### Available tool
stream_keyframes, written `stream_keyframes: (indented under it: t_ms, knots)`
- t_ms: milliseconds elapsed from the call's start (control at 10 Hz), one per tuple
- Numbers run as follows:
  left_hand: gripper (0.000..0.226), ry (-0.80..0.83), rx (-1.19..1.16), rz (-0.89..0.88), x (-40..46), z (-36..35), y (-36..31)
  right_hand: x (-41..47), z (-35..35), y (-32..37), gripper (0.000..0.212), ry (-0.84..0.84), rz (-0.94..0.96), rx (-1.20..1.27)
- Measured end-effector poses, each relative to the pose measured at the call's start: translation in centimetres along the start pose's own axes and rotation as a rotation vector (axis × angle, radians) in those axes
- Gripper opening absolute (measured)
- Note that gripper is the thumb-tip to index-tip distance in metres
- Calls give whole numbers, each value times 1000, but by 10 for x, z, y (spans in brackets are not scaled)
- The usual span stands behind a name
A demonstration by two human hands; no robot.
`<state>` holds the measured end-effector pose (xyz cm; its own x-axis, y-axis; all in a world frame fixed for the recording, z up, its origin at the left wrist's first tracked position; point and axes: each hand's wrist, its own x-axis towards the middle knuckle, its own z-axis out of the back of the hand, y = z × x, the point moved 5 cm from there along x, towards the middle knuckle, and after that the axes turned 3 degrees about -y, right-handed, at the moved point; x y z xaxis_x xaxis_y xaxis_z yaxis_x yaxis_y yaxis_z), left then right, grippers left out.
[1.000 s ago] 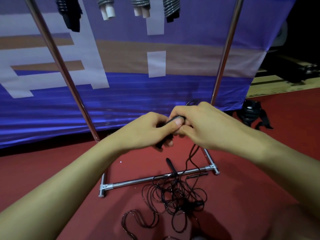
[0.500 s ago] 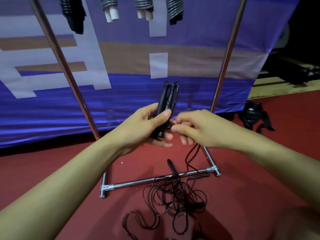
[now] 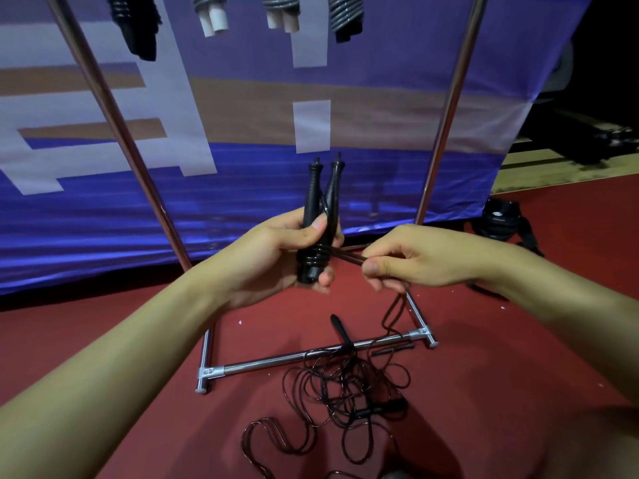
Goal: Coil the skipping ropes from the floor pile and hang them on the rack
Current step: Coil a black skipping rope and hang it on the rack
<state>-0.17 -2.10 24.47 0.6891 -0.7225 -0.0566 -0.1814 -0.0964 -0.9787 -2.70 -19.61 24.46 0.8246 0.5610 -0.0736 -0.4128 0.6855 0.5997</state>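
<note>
Black handles point(image 3: 320, 216), two, upright in left hand point(image 3: 276, 257), which grips them, cord wound round their lower part. Right hand point(image 3: 408, 261) pinches the doubled rope point(image 3: 349, 254), stretched taut between the two hands. Floor pile point(image 3: 345, 392): tangled cords, count unclear. Rack point(image 3: 311, 356): two uprights; four coiled ropes point(image 3: 276, 12) hang above, cut off at the top edge.

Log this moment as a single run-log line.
left hand grips paired black handles upright | right hand pinches rope, few turns wound | floor pile remains | rack untouched
</note>
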Motion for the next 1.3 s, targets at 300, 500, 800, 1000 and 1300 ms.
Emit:
stream_keyframes:
  t_ms: [300,500,800,1000,1300]
  knots:
    - [15,-81,33,-18,4,10,0,-10,8,-13,37,36,4,69]
    - [15,134,92,194,-6,-1,16,-12,4,-24,27,105,-79,12]
    - [24,404,411,226,-13,-15,21,-3,7,-23,28,-36,-38,-297]
    - [30,397,661,294,-16,-5,30,-11,4,-22,28,138,-43,22]
    - [22,467,792,417,-16,-15,45,1,7,-1,10,-97,47,-218]
